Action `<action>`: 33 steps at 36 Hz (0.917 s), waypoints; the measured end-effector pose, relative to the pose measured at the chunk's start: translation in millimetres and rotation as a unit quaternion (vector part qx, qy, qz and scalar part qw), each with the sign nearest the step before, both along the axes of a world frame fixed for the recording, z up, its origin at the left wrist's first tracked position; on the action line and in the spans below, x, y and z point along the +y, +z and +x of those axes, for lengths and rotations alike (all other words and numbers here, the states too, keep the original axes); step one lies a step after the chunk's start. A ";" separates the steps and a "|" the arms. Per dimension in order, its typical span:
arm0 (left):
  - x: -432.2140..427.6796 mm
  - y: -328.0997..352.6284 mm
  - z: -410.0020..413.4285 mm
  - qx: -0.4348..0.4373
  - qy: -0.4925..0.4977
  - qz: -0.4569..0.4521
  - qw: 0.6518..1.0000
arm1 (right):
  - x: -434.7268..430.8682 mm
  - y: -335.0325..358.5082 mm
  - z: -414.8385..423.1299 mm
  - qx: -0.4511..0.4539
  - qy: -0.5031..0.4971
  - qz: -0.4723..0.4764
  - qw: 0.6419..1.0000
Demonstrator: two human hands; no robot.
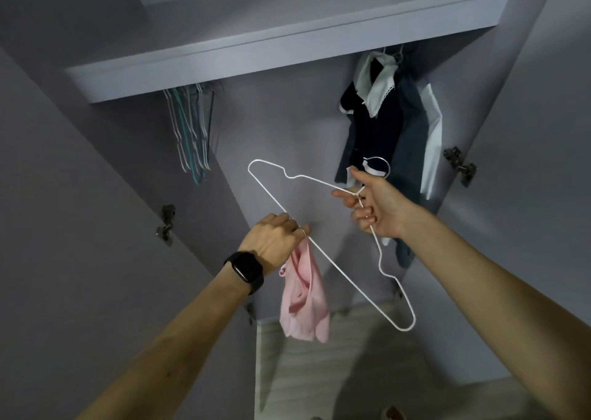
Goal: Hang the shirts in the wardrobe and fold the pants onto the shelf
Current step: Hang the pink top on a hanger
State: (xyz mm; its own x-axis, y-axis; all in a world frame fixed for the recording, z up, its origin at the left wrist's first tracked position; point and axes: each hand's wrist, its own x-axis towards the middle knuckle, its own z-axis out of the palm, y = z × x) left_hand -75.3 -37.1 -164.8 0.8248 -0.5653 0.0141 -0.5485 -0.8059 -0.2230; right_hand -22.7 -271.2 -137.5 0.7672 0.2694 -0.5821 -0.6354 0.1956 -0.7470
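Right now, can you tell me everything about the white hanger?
The white hanger is thin wire bent into a triangle with notched shoulders and a round hook. It is tilted, one end high, the other low. The right hand grips its neck under the hook; the left hand holds the long bottom bar, where a pink garment dangles.

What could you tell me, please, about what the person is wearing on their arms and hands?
The left forearm and right forearm are bare, with no sleeves in view. A black smartwatch with a rectangular face is strapped just behind the left hand, which has a thin ring on one finger. The right hand shows no jewellery.
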 end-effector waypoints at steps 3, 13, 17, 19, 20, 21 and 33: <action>-2.5 -1.3 -2.8 0.057 0.038 -0.077 0.995 | -2.4 -7.6 -6.5 -0.032 -0.085 -0.059 0.994; 2.2 11.8 12.2 0.113 0.258 -0.241 0.929 | -4.2 -7.1 -49.6 -0.127 -0.385 0.034 0.914; -9.4 28.0 20.8 0.101 0.250 -0.285 0.920 | 20.5 10.8 -46.0 -0.161 -0.392 0.149 0.893; -14.9 40.1 24.8 0.082 0.245 -0.306 0.916 | 30.4 18.0 -38.8 -0.160 -0.388 0.171 0.891; -17.2 46.4 26.4 0.072 0.240 -0.313 0.916 | 34.4 19.5 -34.2 -0.159 -0.390 0.172 0.890; -19.2 53.8 28.4 0.063 0.235 -0.319 0.916 | 37.3 21.7 -29.1 -0.159 -0.394 0.170 0.889; 17.3 106.1 25.6 0.030 0.242 -0.419 0.875 | 27.6 0.4 9.4 -0.217 -0.373 0.059 0.900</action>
State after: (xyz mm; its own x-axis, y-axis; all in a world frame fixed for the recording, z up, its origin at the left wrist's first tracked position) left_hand -49.7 -19.8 -58.7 0.9779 0.0393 0.2053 -0.0879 -0.8137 0.5746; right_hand -13.3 -243.6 -137.1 0.9082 -0.3755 -0.1850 0.0528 0.5412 -0.8392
